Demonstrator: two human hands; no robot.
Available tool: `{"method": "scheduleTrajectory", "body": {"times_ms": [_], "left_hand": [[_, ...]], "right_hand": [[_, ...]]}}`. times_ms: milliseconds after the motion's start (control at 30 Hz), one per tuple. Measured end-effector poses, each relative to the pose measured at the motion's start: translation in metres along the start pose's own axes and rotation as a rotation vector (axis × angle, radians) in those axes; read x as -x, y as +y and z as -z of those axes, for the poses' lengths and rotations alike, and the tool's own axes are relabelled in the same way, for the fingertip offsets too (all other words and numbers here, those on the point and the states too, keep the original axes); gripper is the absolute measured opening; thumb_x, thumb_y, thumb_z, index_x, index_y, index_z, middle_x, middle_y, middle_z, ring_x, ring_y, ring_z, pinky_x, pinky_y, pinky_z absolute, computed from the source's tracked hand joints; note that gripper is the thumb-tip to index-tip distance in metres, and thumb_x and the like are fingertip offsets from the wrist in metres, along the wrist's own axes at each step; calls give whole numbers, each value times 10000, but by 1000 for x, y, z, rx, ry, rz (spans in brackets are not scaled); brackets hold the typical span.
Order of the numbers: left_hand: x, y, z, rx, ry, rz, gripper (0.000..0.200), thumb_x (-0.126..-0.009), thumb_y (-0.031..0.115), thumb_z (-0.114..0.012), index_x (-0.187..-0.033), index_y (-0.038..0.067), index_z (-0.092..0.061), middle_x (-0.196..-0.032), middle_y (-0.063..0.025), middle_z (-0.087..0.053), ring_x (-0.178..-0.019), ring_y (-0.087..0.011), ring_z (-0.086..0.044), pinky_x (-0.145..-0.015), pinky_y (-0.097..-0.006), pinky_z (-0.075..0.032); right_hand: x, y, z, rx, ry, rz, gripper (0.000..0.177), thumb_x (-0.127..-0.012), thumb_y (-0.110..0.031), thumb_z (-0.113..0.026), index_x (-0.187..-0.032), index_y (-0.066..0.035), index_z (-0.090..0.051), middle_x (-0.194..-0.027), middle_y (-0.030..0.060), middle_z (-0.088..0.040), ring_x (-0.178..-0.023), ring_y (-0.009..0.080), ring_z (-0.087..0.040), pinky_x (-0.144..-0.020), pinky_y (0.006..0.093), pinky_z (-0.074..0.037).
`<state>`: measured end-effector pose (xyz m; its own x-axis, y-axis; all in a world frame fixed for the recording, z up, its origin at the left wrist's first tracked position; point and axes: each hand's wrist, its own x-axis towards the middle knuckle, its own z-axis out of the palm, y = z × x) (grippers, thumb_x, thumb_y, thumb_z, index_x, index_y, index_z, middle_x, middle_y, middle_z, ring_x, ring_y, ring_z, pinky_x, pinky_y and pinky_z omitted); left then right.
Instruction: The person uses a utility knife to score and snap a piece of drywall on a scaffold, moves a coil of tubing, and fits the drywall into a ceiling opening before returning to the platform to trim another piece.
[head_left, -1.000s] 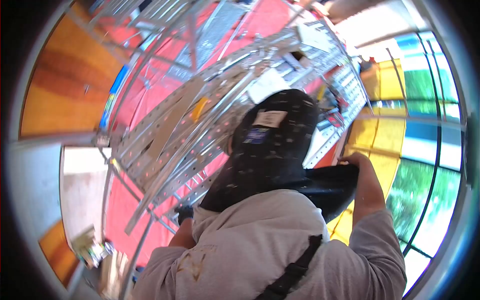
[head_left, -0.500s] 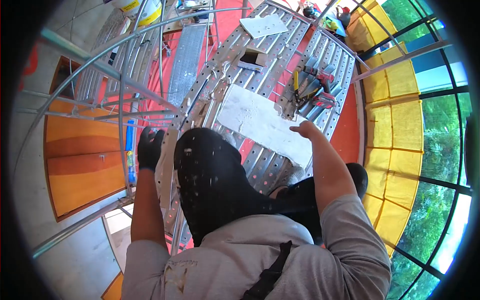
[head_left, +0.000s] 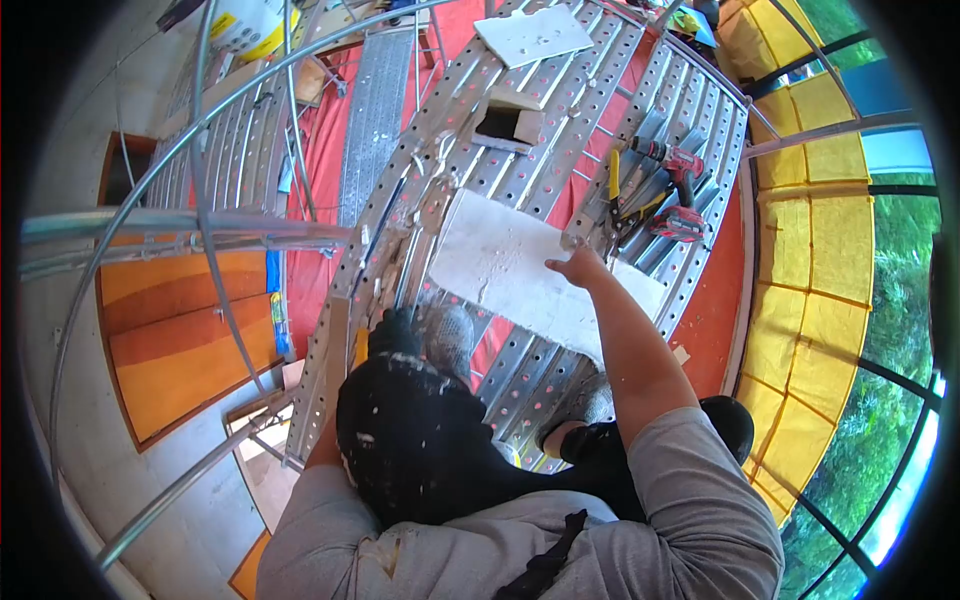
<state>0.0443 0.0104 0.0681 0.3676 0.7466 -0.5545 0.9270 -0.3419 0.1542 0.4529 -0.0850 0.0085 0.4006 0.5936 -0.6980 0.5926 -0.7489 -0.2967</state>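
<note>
Tall windows [head_left: 900, 300] line the right side of a room, yellow sheeting [head_left: 810, 240] beside them, with an orange door [head_left: 190, 345] at left and red covering [head_left: 310, 190] on the floor below. A platform [head_left: 575, 125] of perforated metal planks runs from near left to far right. On it, a person in a grey shirt and white-flecked black trousers bends both knees.

In front of the person, a white board [head_left: 500, 258] lies flat on the platform, just beyond the feet. Its long axis slants from far left to near right, across the line of the planks, the near end reaching toward the right foot. A smaller panel [head_left: 535, 37] lies farther up the platform.

The right hand [head_left: 583, 265], bare, extends over the board on an almost straight arm, fingers pointing left; whether its grip is closed on the board's edge cannot be told. The left hand [head_left: 393, 333], in a black glove, reaches low past the knee beside the left foot, and its grip is too hidden to read.

A red drill [head_left: 675, 165] lies right of the board, near an open box [head_left: 530, 126] and a yellow-handled cutter [head_left: 615, 177].
</note>
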Motion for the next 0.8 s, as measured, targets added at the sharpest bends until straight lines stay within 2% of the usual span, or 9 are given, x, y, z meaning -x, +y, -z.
{"method": "scheduleTrajectory", "body": {"times_ms": [100,267,367,467,500,633,733,767,800], "left_hand": [[1,2,-9,-28,33,22,469,-832,364,-747,-1247,168,-648,-1165,-165,-653,-1058,-370,-671,-888,-507,-533],[-5,5,-18,-30,61,43,441,-824,354,-747,-1216,175,-654,-1156,-162,-628,-1049,-380,-667,-874,-520,-533],[-7,13,-17,-28,78,93,415,-826,360,-741,-1183,166,-656,-1120,-167,-609,-1027,-392,-667,-855,-532,-530],[-13,17,-17,-14,63,144,410,-831,371,-736,-1175,163,-660,-1112,-173,-608,-1018,-392,-664,-860,-528,-523],[-15,14,-19,13,100,109,398,-836,388,-732,-1151,152,-671,-1094,-179,-607,-1004,-391,-663,-855,-528,-520],[-28,-7,-28,87,16,62,414,-843,383,-729,-1151,110,-683,-1117,-194,-647,-1023,-388,-675,-867,-520,-534],[-31,-17,-29,363,-25,72,500,-824,373,-756,-1207,63,-670,-1160,-218,-682,-1067,-381,-684,-896,-488,-544],[-30,-19,-23,303,8,11,505,-823,353,-771,-1202,32,-679,-1063,-178,-746,-962,-291,-734,-855,-413,-558],[-29,-21,-18,257,22,-27,524,-822,357,-776,-1216,28,-670,-1079,-184,-739,-975,-297,-729,-863,-416,-555]], "right_hand": [[-19,13,-2,87,-18,80,1207,-752,-669,-793,-1517,129,-306,-1525,302,-440,-1405,416,-467,-1160,398,-395],[21,-14,23,-106,18,10,1068,-716,-612,-848,-1435,84,-476,-1504,268,-480,-1352,397,-524,-1121,406,-437],[6,-2,19,-86,85,-35,907,-739,-500,-853,-1432,-16,-521,-1420,230,-569,-1300,378,-569,-1074,450,-470],[23,-11,40,-138,27,18,871,-697,-442,-897,-1358,14,-560,-1270,212,-670,-1213,365,-632,-1007,440,-509],[27,-8,36,-191,87,79,709,-716,-421,-892,-1214,-4,-608,-1108,193,-718,-1093,366,-679,-905,452,-528],[54,-10,47,-125,-84,288,537,-765,-375,-870,-1059,-33,-579,-990,186,-697,-956,376,-678,-801,492,-495],[95,-25,53,-51,-79,423,516,-782,-374,-855,-1059,-34,-582,-989,182,-701,-971,398,-673,-816,490,-504],[110,-33,58,23,-77,444,460,-815,-354,-821,-1050,-39,-584,-980,184,-699,-978,418,-669,-828,498,-509],[121,-39,65,42,-53,474,447,-820,-350,-813,-1051,-41,-587,-978,184,-698,-978,419,-670,-830,502,-510]]}}
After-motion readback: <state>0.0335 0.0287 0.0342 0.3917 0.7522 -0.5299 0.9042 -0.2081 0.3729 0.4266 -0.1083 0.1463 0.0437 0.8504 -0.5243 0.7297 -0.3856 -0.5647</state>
